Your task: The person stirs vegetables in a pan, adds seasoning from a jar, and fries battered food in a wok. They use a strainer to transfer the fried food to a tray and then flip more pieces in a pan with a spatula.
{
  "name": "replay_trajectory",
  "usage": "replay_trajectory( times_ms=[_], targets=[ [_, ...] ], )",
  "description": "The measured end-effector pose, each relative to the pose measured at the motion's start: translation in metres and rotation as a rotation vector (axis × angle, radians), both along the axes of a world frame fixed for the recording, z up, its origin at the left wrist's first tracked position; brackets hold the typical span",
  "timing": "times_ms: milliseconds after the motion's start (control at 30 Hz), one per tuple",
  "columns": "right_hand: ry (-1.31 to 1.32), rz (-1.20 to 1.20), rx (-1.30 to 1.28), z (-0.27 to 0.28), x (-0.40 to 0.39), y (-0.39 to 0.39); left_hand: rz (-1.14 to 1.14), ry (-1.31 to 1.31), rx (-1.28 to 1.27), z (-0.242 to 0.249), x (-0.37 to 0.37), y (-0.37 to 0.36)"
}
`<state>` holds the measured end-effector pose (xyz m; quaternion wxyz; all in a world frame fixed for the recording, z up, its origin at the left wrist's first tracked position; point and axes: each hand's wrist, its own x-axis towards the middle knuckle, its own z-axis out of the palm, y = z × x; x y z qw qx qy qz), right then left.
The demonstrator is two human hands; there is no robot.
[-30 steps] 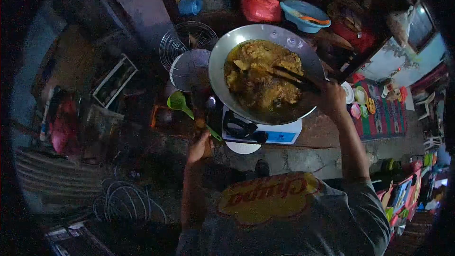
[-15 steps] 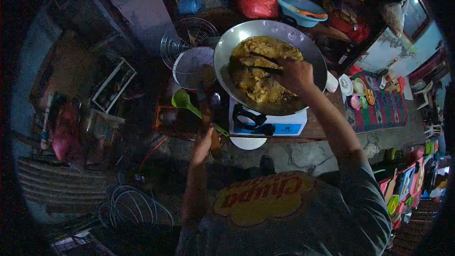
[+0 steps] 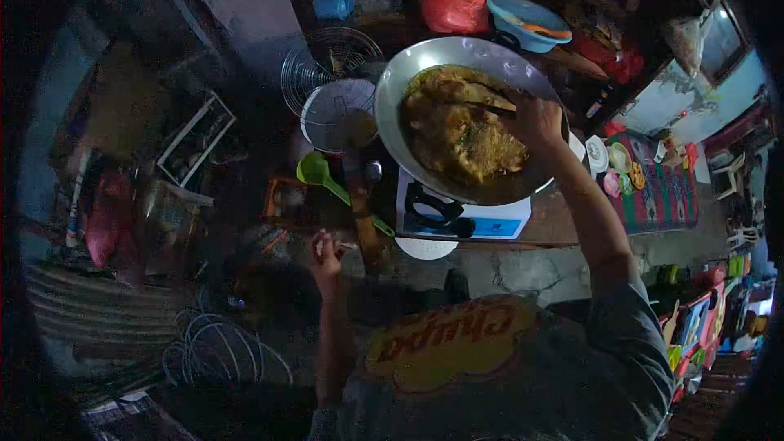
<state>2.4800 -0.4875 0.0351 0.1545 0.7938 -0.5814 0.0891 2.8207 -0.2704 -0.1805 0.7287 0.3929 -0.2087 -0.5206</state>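
A large metal wok holds fried pieces in bubbling oil. My right hand is closed around dark, thin tongs that reach over the food from the wok's right side. My left hand is below and left of the wok, fingers loosely curled and apart, with nothing visible in it. Just right of it lies a long brown wooden handle; its upper end is too dark to make out. A green ladle crosses that handle. Under the wok stands a white-and-blue stove.
Behind the wok are a wire strainer over a pale pot, a red bag and a blue basin. A white perforated disc juts from the table's front edge. Bowls sit on a striped cloth at right.
My left hand has let go of the wooden handle and moved left. My right hand has shifted slightly right with the tongs, whose arms look closer together.
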Motion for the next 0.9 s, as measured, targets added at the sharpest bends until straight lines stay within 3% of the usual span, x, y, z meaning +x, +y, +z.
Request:
replay_trajectory(
  times_ms=[67, 133, 200, 267, 300, 333, 400, 467, 533, 700, 800, 833, 900],
  targets=[
    [0.051, 0.04, -0.149, -0.037, -0.026, -0.028, 0.299, -0.314, 0.265, 0.066, -0.029, 0.0],
    [0.051, -0.009, -0.196, -0.058, -0.046, -0.052, 0.315, -0.353, 0.248, 0.061, -0.028, 0.0],
    [0.143, -0.03, -0.189, -0.023, -0.031, -0.027, 0.327, -0.394, 0.234, 0.049, -0.025, 0.002],
    [0.098, 0.028, -0.143, -0.018, -0.041, -0.035, 0.367, -0.719, 0.136, 0.039, -0.025, 0.005],
    [0.011, 0.068, -0.138, -0.041, -0.057, -0.053, 0.383, -0.826, 0.103, 0.04, -0.027, 0.006],
    [-0.076, 0.111, -0.132, -0.064, -0.072, -0.071, 0.366, -0.739, 0.156, 0.053, -0.032, 0.006],
    [0.193, -0.031, -0.133, -0.027, -0.036, -0.03, 0.344, -0.65, 0.208, 0.07, -0.038, 0.007],
    [0.089, -0.006, -0.042, -0.026, -0.029, -0.029, 0.286, -0.45, 0.316, 0.077, -0.04, 0.007],
    [0.191, -0.033, -0.12, -0.046, -0.03, -0.04, 0.275, -0.486, 0.317, 0.075, -0.04, 0.005],
    [-0.068, -0.162, 0.027, -0.014, -0.032, -0.032, 0.322, -0.455, 0.272, 0.088, -0.048, 0.004],
    [0.002, -0.106, 0.013, -0.042, -0.031, -0.039, 0.345, -0.384, 0.249, 0.083, -0.043, 0.007],
    [0.043, -0.065, -0.174, -0.071, -0.033, -0.051, 0.364, -0.666, 0.215, 0.076, -0.039, 0.009],
    [0.087, -0.08, 0.038, -0.036, -0.003, -0.024, 0.38, -0.95, 0.176, 0.074, -0.039, 0.01]
  ],
)
